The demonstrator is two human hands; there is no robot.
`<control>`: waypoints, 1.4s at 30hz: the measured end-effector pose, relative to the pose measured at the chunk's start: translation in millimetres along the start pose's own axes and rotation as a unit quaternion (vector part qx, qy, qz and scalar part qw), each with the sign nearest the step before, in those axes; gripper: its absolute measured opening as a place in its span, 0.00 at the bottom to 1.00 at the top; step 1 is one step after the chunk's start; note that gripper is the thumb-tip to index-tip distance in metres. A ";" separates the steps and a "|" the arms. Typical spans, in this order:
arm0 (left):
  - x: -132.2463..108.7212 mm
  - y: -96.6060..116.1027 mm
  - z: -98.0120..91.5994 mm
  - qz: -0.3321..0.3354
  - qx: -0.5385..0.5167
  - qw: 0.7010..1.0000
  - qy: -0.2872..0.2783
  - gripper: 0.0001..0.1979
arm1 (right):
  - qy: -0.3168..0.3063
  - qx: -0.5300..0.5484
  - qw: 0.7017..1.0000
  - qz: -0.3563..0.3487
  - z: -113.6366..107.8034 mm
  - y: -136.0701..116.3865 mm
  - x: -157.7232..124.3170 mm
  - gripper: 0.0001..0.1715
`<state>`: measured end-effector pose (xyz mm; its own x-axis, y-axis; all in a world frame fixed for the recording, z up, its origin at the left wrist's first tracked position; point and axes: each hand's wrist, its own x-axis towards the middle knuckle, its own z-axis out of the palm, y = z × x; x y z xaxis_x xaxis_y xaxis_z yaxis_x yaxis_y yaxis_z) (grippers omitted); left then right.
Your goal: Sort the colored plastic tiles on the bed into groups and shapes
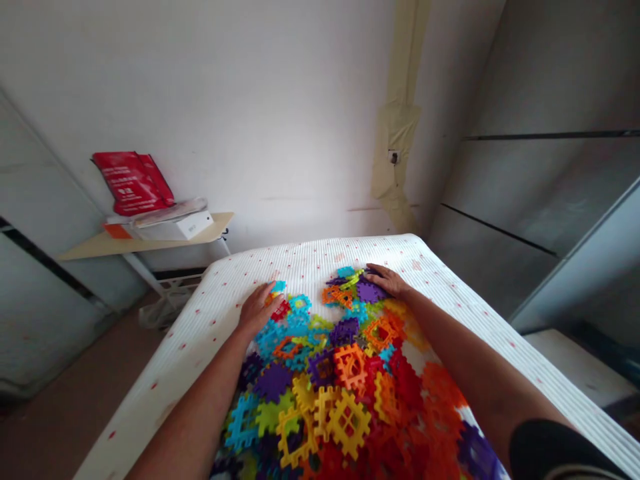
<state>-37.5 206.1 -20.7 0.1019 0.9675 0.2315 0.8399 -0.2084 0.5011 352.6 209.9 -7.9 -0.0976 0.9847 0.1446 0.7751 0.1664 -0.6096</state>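
Observation:
A big heap of plastic interlocking tiles (350,420) with toothed edges, in yellow, orange, red, blue, purple and green, spreads over the bed toward me. My left hand (259,308) lies at the heap's far left edge, thumb and fingers apart, against a red tile (281,310) and a small blue tile (279,287). On the far right side, my right hand (390,281) rests with outstretched fingers on the purple tiles (371,292). Near its fingertips is a yellow-green tile (354,279). Neither hand visibly grips a tile; the undersides of both are hidden.
The tiles lie on a bed with a white dotted cover (310,257). A small table (100,248) at left bears a white box (187,227) and a red bag (133,183). A wall socket (394,157) is behind; a grey wardrobe (520,180) stands at right.

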 end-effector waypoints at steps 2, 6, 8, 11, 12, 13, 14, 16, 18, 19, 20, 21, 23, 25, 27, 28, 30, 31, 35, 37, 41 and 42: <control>-3.1 7.1 1.2 0.013 -0.026 0.999 -0.013 0.31 | -0.031 0.040 0.999 -0.018 12.3 -15.5 3.5 0.37; -10.5 15.3 -1.3 0.017 -0.086 0.996 -0.032 0.32 | -0.069 0.134 0.986 -0.074 35.0 -44.8 5.4 0.35; -14.6 18.0 -3.2 0.010 -0.130 0.991 -0.041 0.31 | -0.070 0.161 0.980 -0.096 44.2 -58.8 6.0 0.34; -22.5 21.2 -6.5 0.013 -0.206 0.977 -0.055 0.29 | -0.085 0.193 0.972 -0.107 54.5 -79.2 7.0 0.34; -25.8 21.8 -8.0 0.014 -0.229 0.972 -0.056 0.28 | -0.094 0.204 0.968 -0.110 57.4 -85.8 7.2 0.34; -29.4 22.0 -9.8 0.010 -0.254 0.966 -0.055 0.28 | -0.104 0.214 0.965 -0.114 60.0 -92.5 7.3 0.34; -33.3 22.0 -12.0 0.001 -0.279 0.959 -0.051 0.28 | -0.112 0.223 0.961 -0.120 62.5 -99.3 7.0 0.35; -41.7 21.7 -17.4 -0.030 -0.328 0.943 -0.041 0.28 | -0.131 0.240 0.952 -0.138 66.8 -114.0 5.0 0.35; -50.1 21.9 -23.8 -0.055 -0.375 0.924 -0.043 0.29 | -0.160 0.243 0.942 -0.170 70.1 -131.5 0.2 0.33; -53.9 22.2 -27.0 -0.064 -0.393 0.916 -0.050 0.29 | -0.175 0.236 0.937 -0.191 71.1 -141.7 -3.7 0.31; -57.3 22.6 -30.0 -0.072 -0.406 0.909 -0.057 0.29 | -0.187 0.221 0.932 -0.216 71.6 -152.9 -8.5 0.30; -59.9 23.0 -32.6 -0.080 -0.412 0.905 -0.063 0.29 | -0.194 0.201 0.928 -0.244 71.5 -164.8 -14.2 0.29; -62.8 22.8 -36.1 -0.098 -0.403 0.908 -0.059 0.30 | -0.200 0.157 0.918 -0.305 69.1 -189.1 -27.2 0.30; -63.1 20.7 -37.6 -0.111 -0.373 0.921 -0.038 0.31 | -0.203 0.130 0.900 -0.364 62.6 -210.2 -40.6 0.32; -63.3 17.0 -39.7 -0.116 -0.333 0.936 -0.003 0.32 | -0.185 0.107 0.889 -0.405 50.6 -222.2 -53.5 0.32; -64.7 15.0 -42.1 -0.112 -0.310 0.944 0.014 0.32 | -0.164 0.096 0.892 -0.411 42.3 -223.1 -60.0 0.31; -73.7 11.5 -51.7 -0.089 -0.257 0.961 0.047 0.31 | -0.107 0.085 0.912 -0.387 21.5 -213.0 -75.1 0.30; -82.3 10.5 -59.2 -0.066 -0.225 0.970 0.062 0.29 | -0.078 0.089 0.924 -0.363 9.5 -202.0 -84.8 0.30; -147.5 15.9 -98.7 0.092 -0.081 0.985 0.120 0.22 | -0.020 0.051 0.964 -0.261 -36.5 -131.6 -148.8 0.36; -193.0 24.4 -113.1 0.193 -0.027 0.975 0.107 0.24 | -0.021 0.000 0.972 -0.235 -50.2 -94.3 -197.7 0.42; -281.1 44.5 -106.8 0.323 0.025 0.944 0.071 0.27 | -0.008 -0.112 0.976 -0.187 -45.6 -49.0 -305.2 0.54; -297.7 48.7 -98.7 0.348 0.034 0.935 0.063 0.21 | -0.012 -0.145 0.973 -0.178 -39.1 -45.0 -327.0 0.57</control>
<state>-79.5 -106.2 17.1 0.5771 0.5752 0.5797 0.6252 -0.7679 0.1395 374.0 -121.7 2.7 -0.4035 0.8689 0.2865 0.8326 0.4786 -0.2789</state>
